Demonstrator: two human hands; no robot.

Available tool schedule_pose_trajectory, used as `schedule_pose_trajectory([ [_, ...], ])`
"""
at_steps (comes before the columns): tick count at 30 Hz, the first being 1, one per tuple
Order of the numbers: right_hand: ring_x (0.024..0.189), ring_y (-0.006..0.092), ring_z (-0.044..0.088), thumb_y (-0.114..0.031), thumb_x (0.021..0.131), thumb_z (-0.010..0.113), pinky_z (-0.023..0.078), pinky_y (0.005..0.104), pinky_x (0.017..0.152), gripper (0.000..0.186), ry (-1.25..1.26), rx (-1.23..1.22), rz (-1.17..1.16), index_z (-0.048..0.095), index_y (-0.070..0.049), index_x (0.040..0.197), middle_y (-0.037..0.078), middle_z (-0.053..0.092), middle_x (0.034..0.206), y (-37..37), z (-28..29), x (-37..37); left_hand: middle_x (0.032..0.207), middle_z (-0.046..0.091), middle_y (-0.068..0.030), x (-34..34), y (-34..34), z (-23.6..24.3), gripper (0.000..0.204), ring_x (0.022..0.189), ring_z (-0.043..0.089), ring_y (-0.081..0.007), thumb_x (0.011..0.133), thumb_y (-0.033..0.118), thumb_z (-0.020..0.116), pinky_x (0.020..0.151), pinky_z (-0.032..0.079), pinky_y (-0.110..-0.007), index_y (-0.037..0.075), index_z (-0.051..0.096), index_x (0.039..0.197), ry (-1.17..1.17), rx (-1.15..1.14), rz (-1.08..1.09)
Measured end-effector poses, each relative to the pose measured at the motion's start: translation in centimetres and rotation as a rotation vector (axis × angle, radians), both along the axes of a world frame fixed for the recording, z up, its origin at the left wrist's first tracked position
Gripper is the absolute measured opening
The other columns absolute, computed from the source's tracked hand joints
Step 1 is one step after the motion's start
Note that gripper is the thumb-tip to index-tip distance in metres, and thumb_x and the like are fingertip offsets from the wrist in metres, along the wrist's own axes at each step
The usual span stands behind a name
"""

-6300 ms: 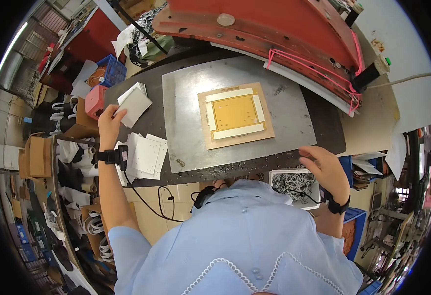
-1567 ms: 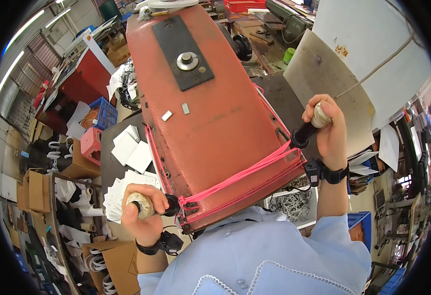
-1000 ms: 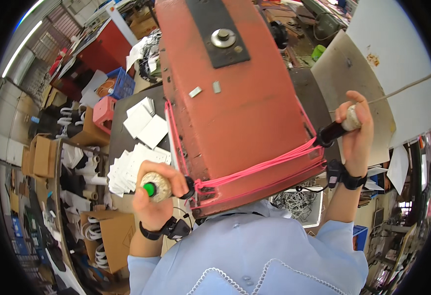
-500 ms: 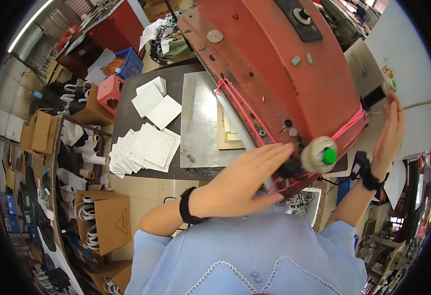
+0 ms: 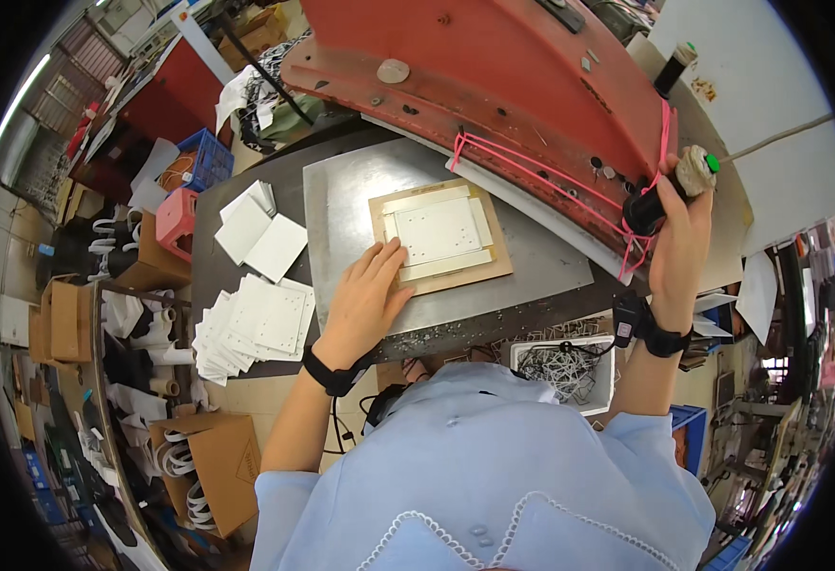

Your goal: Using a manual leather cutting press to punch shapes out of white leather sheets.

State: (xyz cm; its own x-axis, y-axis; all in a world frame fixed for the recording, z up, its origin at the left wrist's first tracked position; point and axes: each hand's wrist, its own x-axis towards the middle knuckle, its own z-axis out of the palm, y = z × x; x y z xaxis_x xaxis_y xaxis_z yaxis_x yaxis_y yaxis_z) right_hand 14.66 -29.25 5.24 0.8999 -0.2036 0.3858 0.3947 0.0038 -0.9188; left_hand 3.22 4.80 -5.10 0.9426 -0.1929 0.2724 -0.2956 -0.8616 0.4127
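A flat wooden frame (image 5: pixel 501 249) with pale strips lies on a grey metal plate (image 5: pixel 332 209). Inside it sits a white square sheet (image 5: pixel 437 231) dotted with small holes. My left hand (image 5: pixel 365 297) lies flat, its fingertips at the frame's near left edge, holding nothing. Over on the right, my right hand (image 5: pixel 681 243) is closed round the black handle (image 5: pixel 642 211) at the near end of the red press arm (image 5: pixel 494 95). Next to that hand is a wrapped, green-tipped grip (image 5: pixel 695 171). Pink cord (image 5: pixel 541 176) is tied along the arm's edge.
Left of the plate lie a fanned stack of punched white sheets (image 5: pixel 256 324) and several plain white sheets (image 5: pixel 275 247). A white bin of scraps (image 5: pixel 570 371) stands below the table's front edge. Cardboard boxes (image 5: pixel 222 466), a pink stool (image 5: pixel 175 224) and a blue crate (image 5: pixel 208 157) are farther left.
The red press arm has swung away to the right, uncovering the wooden frame and sheet. My left hand has moved left onto the frame's edge; my right hand has come onto the handle.
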Motion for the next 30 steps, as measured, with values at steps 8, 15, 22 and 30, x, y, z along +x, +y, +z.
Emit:
schedule_pose_trajectory([
  [8, 0.13, 0.0388, 0.044, -0.012, 0.083, 0.068, 0.032, 0.0479, 0.109, 0.036, -0.239, -0.871, 0.002, 0.062, -0.004, 0.117, 0.019, 0.051, 0.134, 6.6, -9.7, -3.3, 0.142, 0.051, -0.0143, 0.3, 0.1, -0.2, 0.05, 0.128, 0.049, -0.0344, 0.088, 0.019, 0.069, 0.104, 0.04, -0.043, 0.0, 0.053, 0.132, 0.014, 0.105, -0.016],
  [15, 0.126, 0.0393, 0.045, -0.012, 0.085, 0.067, 0.034, 0.0497, 0.105, 0.023, -0.146, -0.871, 0.132, 0.063, -0.001, 0.105, 0.018, 0.053, 0.129, 12.3, -13.2, -2.5, 0.139, 0.053, -0.0138, 0.4, -0.4, -0.7, 0.05, 0.126, 0.05, -0.0328, 0.087, 0.022, 0.07, 0.102, 0.042, -0.043, 0.0, 0.054, 0.129, -0.046, 0.239, 0.016],
  [22, 0.105, 0.0257, 0.064, -0.012, 0.092, 0.065, 0.049, 0.0355, 0.09, 0.025, 0.255, -0.234, 0.401, 0.059, 0.0, 0.113, 0.015, 0.065, 0.112, 14.4, -11.1, -3.2, 0.138, 0.053, -0.0169, 0.8, -0.2, -0.9, 0.053, 0.126, 0.05, -0.0348, 0.086, 0.022, 0.071, 0.103, 0.041, -0.043, 0.001, 0.052, 0.131, -0.016, 0.091, 0.039],
  [30, 0.094, 0.0177, 0.069, -0.01, 0.097, 0.06, 0.054, 0.0279, 0.084, 0.019, 0.195, -0.089, 0.608, 0.064, 0.0, 0.113, 0.012, 0.069, 0.107, 12.7, -9.2, -7.3, 0.121, 0.063, -0.0132, -0.9, 1.6, 3.0, 0.057, 0.109, 0.06, -0.0173, 0.087, 0.005, 0.073, 0.093, 0.048, -0.031, 0.002, 0.048, 0.138, 0.165, -0.821, 0.119],
])
